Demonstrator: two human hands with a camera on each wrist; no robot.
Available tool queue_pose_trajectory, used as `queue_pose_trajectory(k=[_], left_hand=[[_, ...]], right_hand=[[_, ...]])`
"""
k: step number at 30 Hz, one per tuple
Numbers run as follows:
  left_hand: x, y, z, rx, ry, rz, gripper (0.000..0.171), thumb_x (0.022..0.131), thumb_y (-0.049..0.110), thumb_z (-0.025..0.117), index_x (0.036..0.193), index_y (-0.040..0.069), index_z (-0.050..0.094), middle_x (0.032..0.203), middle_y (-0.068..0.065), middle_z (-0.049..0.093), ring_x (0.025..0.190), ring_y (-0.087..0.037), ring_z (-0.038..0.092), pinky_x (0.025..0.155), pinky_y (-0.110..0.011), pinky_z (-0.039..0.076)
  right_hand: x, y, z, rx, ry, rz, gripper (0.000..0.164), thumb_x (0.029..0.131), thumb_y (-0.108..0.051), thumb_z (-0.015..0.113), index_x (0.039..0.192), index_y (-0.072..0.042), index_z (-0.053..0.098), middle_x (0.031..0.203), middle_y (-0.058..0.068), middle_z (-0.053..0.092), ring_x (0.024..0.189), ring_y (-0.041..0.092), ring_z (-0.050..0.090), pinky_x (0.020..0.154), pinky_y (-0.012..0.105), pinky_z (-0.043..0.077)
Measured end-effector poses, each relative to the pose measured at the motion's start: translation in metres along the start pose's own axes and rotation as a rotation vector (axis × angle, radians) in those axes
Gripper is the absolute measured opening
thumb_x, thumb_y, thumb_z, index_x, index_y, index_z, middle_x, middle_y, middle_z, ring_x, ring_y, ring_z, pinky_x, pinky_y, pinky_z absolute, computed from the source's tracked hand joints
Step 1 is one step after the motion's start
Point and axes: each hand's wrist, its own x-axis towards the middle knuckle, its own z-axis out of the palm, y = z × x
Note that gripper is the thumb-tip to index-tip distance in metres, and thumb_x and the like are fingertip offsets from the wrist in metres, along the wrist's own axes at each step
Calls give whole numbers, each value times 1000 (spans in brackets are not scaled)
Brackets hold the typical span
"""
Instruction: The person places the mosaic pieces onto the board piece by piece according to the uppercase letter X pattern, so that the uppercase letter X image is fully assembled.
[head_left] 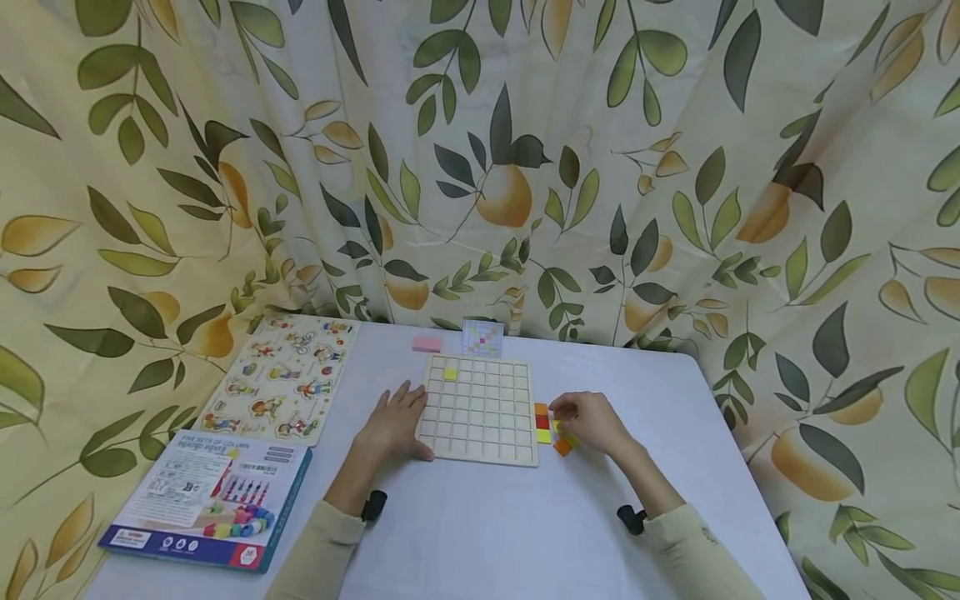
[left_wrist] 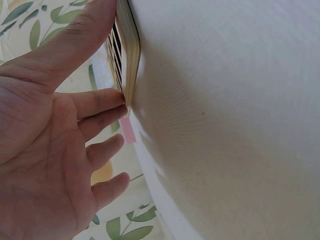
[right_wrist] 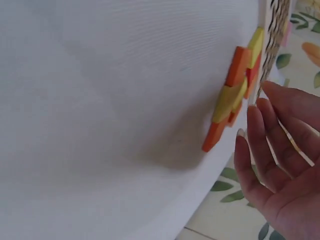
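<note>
Currently, loose coloured tiles (head_left: pixel 542 422) lie just beside the right edge of the gridded board (head_left: pixel 480 412); the step in hand appears to be tile selection. Right hand (head_left: pixel 592 421): fingertips close together at the tiles; I cannot tell whether they hold one. Left hand (head_left: pixel 392 425): fingers spread against the board's left edge, gripping nothing. Board contents: one yellow tile (head_left: pixel 451 374), far-left area. Next move likely calls for seating one tile squarely in a cell. Box (head_left: pixel 206 500): contents hidden

My right hand (head_left: pixel 588 421) partly hid the loose tiles (head_left: pixel 562 447) beside the grid board (head_left: pixel 480 408); the card (head_left: pixel 482 339) behind it had details too small to read.
</note>
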Motion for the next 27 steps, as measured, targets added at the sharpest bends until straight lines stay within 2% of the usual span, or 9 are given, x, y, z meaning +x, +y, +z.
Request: queue_pose_trajectory(k=[4, 10, 27], left_hand=[[0, 0, 1, 14, 5, -1, 112, 74, 50, 92, 158, -2, 39, 168, -15, 33, 159, -38, 17, 127, -61, 15], [1, -1, 2, 5, 10, -7, 113, 72, 50, 93, 158, -2, 40, 168, -15, 34, 159, -37, 17, 127, -60, 15], [0, 0, 3, 0, -3, -14, 114, 73, 50, 93, 158, -2, 39, 168, -16, 34, 159, -37, 18, 127, -61, 14]], right_hand=[[-5, 8, 2, 2, -10, 0, 27, 81, 2, 82, 106, -6, 78, 96, 0, 75, 88, 15, 68, 84, 40, 60], [-8, 14, 5, -30, 29, -23, 28, 79, -2, 87, 105, -8, 79, 96, -1, 76, 88, 17, 68, 83, 40, 59], [-8, 8, 4, -48, 3, 9, 30, 79, -3, 88, 107, -10, 80, 96, -1, 75, 84, 16, 64, 79, 38, 57]])
